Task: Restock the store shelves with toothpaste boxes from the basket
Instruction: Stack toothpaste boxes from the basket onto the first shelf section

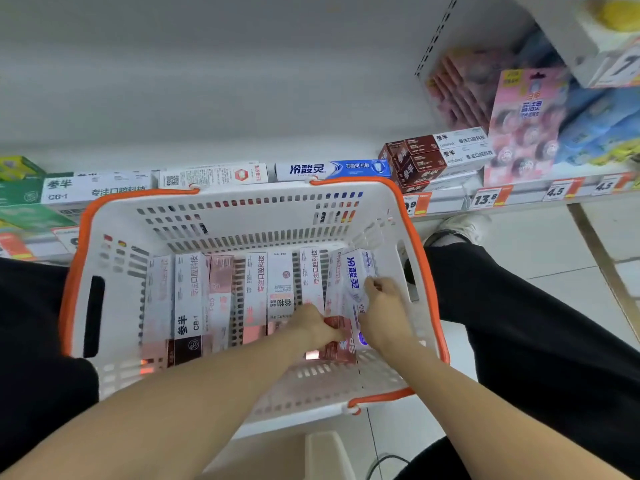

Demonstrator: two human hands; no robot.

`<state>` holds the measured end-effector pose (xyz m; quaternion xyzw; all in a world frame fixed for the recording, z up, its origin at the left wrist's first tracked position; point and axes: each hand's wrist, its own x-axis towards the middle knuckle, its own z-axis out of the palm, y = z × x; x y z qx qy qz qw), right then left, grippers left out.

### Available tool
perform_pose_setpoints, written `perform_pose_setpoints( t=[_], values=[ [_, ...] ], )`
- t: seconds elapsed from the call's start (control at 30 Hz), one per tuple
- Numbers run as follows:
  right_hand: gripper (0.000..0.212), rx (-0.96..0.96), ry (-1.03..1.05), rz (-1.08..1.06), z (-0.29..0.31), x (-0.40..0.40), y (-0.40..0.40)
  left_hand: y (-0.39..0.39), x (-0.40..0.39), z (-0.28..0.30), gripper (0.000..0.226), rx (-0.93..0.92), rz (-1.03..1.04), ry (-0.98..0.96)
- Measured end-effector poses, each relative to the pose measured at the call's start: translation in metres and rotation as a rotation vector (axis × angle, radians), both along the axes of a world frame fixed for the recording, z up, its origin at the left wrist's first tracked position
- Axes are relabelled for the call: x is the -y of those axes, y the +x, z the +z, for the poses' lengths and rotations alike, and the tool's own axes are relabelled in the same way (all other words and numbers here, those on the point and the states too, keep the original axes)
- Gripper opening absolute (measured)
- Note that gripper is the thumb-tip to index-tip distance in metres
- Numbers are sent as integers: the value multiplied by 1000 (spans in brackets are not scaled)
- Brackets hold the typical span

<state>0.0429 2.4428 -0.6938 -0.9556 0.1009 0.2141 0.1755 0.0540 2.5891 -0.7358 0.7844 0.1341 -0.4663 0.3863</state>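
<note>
A white basket (242, 216) with orange rim and handles sits in front of me, holding several toothpaste boxes (188, 296) laid side by side. Both hands reach into its right part. My left hand (317, 325) grips the end of a pink-and-white box (337, 344). My right hand (382, 313) holds a white box with blue lettering (358, 271), tilted against the basket's right wall. On the low shelf (446, 204) behind the basket lie more toothpaste boxes: a blue-and-white one (332, 169), brown-and-white ones (433, 157) and green-and-white ones (62, 190).
Pink and blue packs (526, 126) stand on the shelf at the right, with orange price tags (488, 199) along the shelf edge. My legs in black trousers (519, 323) flank the basket, a shoe (457, 226) on the tiled floor. A higher shelf (588, 46) juts out top right.
</note>
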Motion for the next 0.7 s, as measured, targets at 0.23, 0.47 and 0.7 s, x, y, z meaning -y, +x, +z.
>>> perform_pose_setpoints(
  t=[0.23, 0.47, 0.7],
  values=[
    [50, 71, 192, -76, 0, 5, -3, -3, 1, -6, 59, -52, 109, 46],
    [65, 36, 197, -31, 4, 1, -1, 1, -8, -1, 60, -146, 221, 6],
    [79, -121, 439, -197, 20, -2, 23, 10, -49, 13, 57, -328, 317, -241]
  ],
)
